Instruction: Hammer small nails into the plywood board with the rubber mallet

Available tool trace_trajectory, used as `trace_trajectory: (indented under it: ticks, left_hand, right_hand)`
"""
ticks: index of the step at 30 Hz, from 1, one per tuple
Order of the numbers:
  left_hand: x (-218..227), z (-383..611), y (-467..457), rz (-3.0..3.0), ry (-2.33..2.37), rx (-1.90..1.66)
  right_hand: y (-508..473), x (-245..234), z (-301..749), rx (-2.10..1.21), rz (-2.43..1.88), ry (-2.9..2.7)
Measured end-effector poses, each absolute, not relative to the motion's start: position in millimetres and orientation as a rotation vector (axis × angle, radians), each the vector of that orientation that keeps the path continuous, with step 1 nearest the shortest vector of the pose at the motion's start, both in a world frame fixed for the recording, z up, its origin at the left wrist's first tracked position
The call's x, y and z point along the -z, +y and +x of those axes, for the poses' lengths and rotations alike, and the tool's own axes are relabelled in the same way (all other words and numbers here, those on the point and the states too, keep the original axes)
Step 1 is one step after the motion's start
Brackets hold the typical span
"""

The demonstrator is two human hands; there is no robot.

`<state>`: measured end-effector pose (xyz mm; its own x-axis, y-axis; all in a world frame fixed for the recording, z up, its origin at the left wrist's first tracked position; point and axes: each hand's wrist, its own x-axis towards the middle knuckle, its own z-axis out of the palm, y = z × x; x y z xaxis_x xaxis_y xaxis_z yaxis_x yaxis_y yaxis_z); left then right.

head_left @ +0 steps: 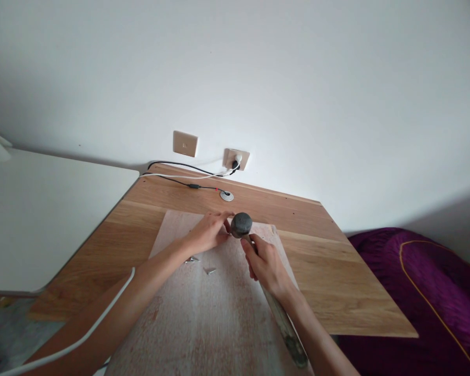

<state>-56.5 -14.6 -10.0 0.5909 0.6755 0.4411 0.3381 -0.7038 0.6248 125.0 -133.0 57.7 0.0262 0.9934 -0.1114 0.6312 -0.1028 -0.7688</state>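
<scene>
My right hand (pixel 267 263) is closed round the wooden handle of a hammer (pixel 241 225), gripping it close under the dark, round-faced head. The handle's long end slants down toward me. Just left of the hammer head, my left hand (pixel 210 231) has its fingers brought together low over a pale, worn wooden board (pixel 203 318). What those fingers hold is too small and partly hidden to make out. Small silvery nails or screws (pixel 192 259) lie on the board below my left wrist, and another small metal piece (pixel 210 270) lies nearer to me.
The board rests on a brown wooden table (pixel 325 266) against a white wall. Black and white cables (pixel 180 175) run along its back to a wall socket (pixel 237 159). A white tabletop (pixel 62 209) stands at left, purple fabric (pixel 419 282) at right. A white cord (pixel 102 318) crosses my left forearm.
</scene>
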Motion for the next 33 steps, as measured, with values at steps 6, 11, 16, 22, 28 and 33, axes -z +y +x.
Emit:
trace_trajectory:
  ticks: [6,11,16,22,28,33]
  left_hand:
    - [16.9,-55.1,-9.1,2.309,0.758,-0.973]
    - [19.4,-54.7,-7.5,2.315,0.733,-0.999]
    - [18.4,-56.0,-8.5,2.280,0.718,-1.004]
    - [16.8,-55.5,-9.9,2.255,0.745,-0.974]
    - [14.4,-56.4,-15.0,2.286,0.829,-0.915]
    - [4.3,-55.6,-17.9,2.313,0.841,-0.907]
  right_hand:
    - [-135.6,-54.9,125.6,-0.883,-1.784,-1.656]
    - [-140.5,-57.8,122.2,-0.880,-1.801,-1.666]
    - [-141.2,-62.8,118.8,-0.799,-1.780,-1.677]
    - [-139.6,-63.2,120.3,-0.897,-1.793,-1.645]
    - [-183.4,-44.8,131.3,-0.995,-1.790,-1.509]
    - [-207.7,-24.8,137.9,-1.014,-1.804,-1.436]
